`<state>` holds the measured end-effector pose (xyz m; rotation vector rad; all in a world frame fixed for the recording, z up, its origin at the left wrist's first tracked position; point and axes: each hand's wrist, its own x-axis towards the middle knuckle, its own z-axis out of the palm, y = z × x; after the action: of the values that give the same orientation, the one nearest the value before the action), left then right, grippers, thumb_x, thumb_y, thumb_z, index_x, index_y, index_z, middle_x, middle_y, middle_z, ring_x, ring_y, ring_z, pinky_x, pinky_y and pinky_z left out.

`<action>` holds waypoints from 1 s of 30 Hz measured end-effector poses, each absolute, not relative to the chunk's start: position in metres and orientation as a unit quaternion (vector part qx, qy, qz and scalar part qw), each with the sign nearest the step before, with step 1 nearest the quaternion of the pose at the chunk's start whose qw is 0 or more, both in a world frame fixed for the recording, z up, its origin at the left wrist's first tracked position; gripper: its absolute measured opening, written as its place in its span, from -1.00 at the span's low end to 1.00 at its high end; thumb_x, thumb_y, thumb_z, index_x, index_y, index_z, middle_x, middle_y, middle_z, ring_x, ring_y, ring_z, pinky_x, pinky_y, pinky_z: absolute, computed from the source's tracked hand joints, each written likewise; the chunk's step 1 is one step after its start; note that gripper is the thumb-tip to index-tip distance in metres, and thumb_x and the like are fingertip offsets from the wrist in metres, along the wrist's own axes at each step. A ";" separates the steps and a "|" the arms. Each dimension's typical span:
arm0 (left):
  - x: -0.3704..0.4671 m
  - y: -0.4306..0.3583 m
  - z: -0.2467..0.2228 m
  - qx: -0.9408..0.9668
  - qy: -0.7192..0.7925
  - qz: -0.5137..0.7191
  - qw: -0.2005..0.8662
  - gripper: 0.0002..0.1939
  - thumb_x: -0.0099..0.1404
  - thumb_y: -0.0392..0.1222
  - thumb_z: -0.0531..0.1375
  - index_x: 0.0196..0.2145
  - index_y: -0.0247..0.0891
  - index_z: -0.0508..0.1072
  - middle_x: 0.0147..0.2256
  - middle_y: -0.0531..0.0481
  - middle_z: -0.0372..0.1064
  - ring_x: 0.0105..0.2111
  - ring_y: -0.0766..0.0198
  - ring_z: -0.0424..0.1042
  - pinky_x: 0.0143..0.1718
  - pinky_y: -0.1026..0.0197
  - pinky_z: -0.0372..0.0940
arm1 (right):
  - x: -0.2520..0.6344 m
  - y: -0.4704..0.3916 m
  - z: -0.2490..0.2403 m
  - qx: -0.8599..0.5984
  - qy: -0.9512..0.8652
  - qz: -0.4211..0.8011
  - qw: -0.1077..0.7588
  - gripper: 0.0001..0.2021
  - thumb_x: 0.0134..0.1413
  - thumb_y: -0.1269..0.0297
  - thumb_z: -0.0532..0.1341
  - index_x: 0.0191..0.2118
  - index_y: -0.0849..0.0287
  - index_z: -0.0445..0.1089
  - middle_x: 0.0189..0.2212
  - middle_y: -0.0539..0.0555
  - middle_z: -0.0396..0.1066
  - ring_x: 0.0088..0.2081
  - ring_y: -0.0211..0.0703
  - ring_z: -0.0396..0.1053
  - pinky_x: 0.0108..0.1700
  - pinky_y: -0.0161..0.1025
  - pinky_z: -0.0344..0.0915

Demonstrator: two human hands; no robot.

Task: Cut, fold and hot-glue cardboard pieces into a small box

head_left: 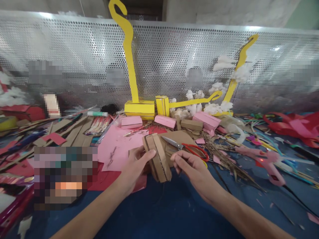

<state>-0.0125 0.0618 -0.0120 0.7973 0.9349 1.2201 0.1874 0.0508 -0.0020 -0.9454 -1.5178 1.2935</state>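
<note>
My left hand grips a small brown cardboard box, held tilted above the blue table, thumb on its front face. To the right of the box, my right hand is closed, its thumb and fingertips pinched together; what they hold, if anything, is too small to make out. Scissors with red handles lie just beyond the right hand, blades pointing left. A piece of flat brown cardboard lies beneath the scissors. Pink paper spreads behind the left hand, with red paper partly under it.
A pink glue gun with a lit red light lies at right, its cord trailing. Small pink boxes and yellow hooked stands line the back, before a perforated metal panel. Dry twigs and cardboard strips clutter the sides.
</note>
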 end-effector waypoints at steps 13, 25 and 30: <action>-0.014 0.062 -0.020 0.389 0.403 0.540 0.628 -0.45 0.15 -0.04 0.42 0.05 -0.32 0.49 -0.04 -0.30 0.58 -0.10 -0.06 0.58 -0.13 0.02 0.45 | 0.182 0.051 -0.013 -0.369 -0.642 0.545 0.392 -0.68 0.23 0.03 0.32 -0.24 0.13 0.24 -0.40 -0.08 0.25 -0.37 -0.27 0.22 -0.31 -0.29 0.19; -0.013 0.063 -0.016 0.368 0.406 0.536 0.642 -0.46 0.13 -0.03 0.43 0.02 -0.32 0.50 -0.08 -0.30 0.59 -0.15 -0.05 0.60 -0.19 0.04 0.48 | 0.191 0.053 -0.008 -0.317 -0.653 0.590 0.353 -0.67 0.19 0.06 0.36 -0.18 0.12 0.23 -0.30 -0.03 0.26 -0.30 -0.23 0.22 -0.21 -0.24 0.24; -0.012 0.062 -0.012 0.351 0.398 0.544 0.651 -0.51 0.13 -0.06 0.41 -0.03 -0.32 0.50 -0.17 -0.26 0.61 -0.27 -0.02 0.62 -0.32 0.07 0.49 | 0.189 0.050 -0.002 -0.309 -0.613 0.635 0.353 -0.66 0.15 0.09 0.39 -0.17 0.13 0.26 -0.31 -0.04 0.28 -0.34 -0.27 0.27 -0.22 -0.24 0.28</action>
<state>-0.0122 0.0624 -0.0118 0.7973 0.9030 1.2349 0.1890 0.0501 -0.0022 -0.7999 -1.5854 1.6435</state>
